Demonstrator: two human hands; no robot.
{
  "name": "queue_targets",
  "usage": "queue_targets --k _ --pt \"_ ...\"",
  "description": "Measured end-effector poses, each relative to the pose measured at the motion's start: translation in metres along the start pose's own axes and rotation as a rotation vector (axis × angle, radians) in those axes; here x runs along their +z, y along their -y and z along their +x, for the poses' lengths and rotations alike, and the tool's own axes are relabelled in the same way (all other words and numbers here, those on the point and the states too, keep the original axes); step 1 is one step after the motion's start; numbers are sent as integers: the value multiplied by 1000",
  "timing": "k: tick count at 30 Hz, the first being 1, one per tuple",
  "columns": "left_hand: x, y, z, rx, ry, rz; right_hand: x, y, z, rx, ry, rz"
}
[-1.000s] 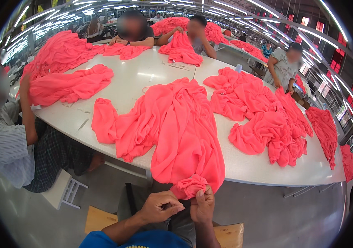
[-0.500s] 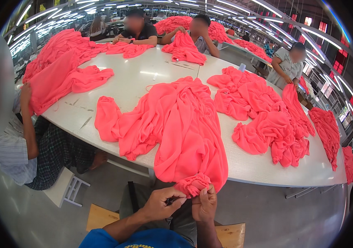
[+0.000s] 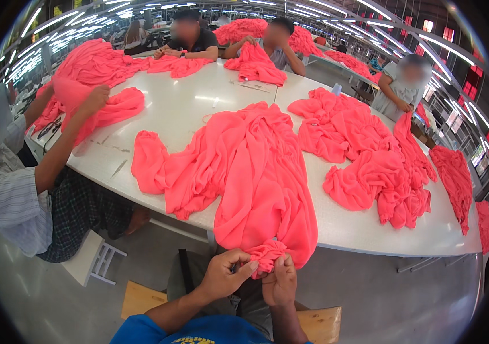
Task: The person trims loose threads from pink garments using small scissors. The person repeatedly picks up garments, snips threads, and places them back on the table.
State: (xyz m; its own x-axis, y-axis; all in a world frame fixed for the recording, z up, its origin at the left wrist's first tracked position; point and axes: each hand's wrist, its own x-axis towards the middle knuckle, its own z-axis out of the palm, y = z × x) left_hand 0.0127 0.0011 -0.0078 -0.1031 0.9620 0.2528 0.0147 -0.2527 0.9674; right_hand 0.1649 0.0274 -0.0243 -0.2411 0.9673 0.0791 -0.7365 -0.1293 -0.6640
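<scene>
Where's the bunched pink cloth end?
The bunched pink cloth end is low centre in the head view, between bare left hand and right hand, near the white tabletop.

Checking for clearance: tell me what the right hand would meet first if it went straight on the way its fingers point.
Most likely the coral cloth: the right hand holds its gathered end, and its hanging folds appear to lie just beyond, though depth is unclear.

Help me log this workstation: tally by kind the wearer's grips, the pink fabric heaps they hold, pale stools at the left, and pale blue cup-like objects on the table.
Wearer's grips: 2 (left grip, right grip)
Pink fabric heap: 1 (garments within it can't be counted)
Pale stool: 1
Pale blue cup-like object: 1
Total: 5
</scene>
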Motion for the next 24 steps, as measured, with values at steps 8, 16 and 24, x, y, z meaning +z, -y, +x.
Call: queue_targets --k 8,16,24 --pt "-4 -2 -3 -415 65 -697 1 1 1 160 -3 204" --pt "-2 8 -2 -396 31 -932 7 5 1 220 -97 230" --pt "-5 1 1 -360 172 -1103 -7 1 -3 107 102 49"
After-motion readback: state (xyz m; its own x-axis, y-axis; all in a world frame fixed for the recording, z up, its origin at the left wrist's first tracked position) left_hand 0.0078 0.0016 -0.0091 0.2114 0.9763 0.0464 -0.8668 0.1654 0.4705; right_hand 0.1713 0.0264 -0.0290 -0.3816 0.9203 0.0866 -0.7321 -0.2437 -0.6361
